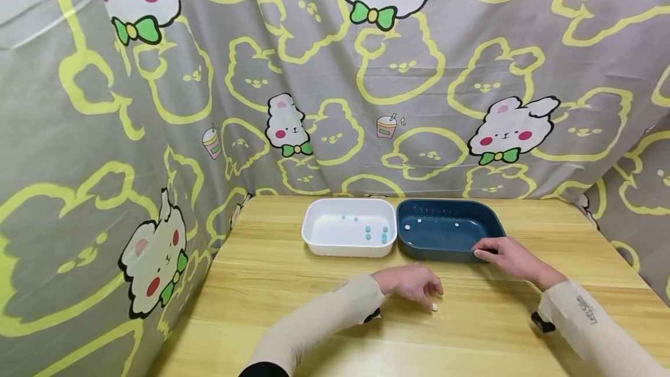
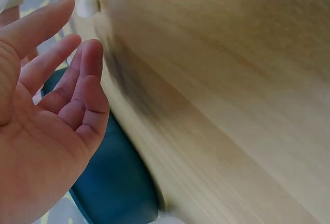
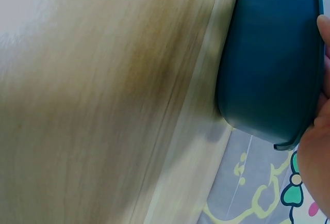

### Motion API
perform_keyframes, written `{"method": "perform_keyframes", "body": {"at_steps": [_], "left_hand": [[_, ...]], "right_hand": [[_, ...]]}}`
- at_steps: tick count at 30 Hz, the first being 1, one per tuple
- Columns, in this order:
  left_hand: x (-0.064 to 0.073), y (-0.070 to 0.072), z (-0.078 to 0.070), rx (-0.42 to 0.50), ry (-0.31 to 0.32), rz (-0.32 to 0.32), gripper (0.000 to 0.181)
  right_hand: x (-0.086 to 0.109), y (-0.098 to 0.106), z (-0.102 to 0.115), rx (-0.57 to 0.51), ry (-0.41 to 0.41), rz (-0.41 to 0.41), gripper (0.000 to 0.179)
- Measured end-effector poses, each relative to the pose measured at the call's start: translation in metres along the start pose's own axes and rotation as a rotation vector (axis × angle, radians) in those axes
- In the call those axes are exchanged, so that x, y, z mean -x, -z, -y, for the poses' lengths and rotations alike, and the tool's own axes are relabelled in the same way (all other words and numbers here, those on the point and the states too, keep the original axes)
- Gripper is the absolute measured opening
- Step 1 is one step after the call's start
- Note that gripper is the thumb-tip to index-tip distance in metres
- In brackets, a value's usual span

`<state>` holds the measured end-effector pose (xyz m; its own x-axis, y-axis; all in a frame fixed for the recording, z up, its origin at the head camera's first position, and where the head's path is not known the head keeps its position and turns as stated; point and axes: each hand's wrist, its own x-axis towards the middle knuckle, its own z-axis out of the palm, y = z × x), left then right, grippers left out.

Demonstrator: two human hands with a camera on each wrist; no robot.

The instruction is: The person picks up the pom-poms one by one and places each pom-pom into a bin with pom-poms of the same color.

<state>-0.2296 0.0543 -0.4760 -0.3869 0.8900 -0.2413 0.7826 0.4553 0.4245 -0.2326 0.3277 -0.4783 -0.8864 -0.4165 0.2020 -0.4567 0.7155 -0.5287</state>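
My left hand (image 1: 410, 284) is low over the table, palm facing down, with its fingers loosely bent and apart. A small white round piece (image 1: 434, 307) lies on the wood right by its fingertips; the left wrist view shows this white piece (image 2: 87, 7) just beyond the thumb and index finger. The right hand (image 1: 509, 258) is at the front right corner of a dark blue basin (image 1: 445, 253). Its thumb and index fingertips come close together at the rim, and I cannot tell whether something is between them. Several small white pieces (image 1: 407, 227) lie inside this basin.
A white basin (image 1: 349, 249) stands against the dark blue one on its left, with several small turquoise pieces (image 1: 368, 229) inside. Both basins are at the back of the wooden table (image 1: 272, 284). A patterned grey curtain (image 1: 324, 74) hangs behind and along the left side.
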Motion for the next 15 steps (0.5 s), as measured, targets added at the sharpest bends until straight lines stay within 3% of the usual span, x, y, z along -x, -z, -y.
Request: {"method": "perform_keyframes", "body": {"at_steps": [9, 15], "left_hand": [[-0.0064, -0.0075, -0.0009, -0.159, 0.010, -0.006, 0.023], [-0.0070, -0.0078, -0.0046, -0.175, 0.022, -0.007, 0.017]], "right_hand": [[0.0011, -0.0013, -0.0007, -0.003, -0.002, -0.014, 0.009], [0.0008, 0.0004, 0.0011, 0.002, 0.007, -0.007, 0.009]]}}
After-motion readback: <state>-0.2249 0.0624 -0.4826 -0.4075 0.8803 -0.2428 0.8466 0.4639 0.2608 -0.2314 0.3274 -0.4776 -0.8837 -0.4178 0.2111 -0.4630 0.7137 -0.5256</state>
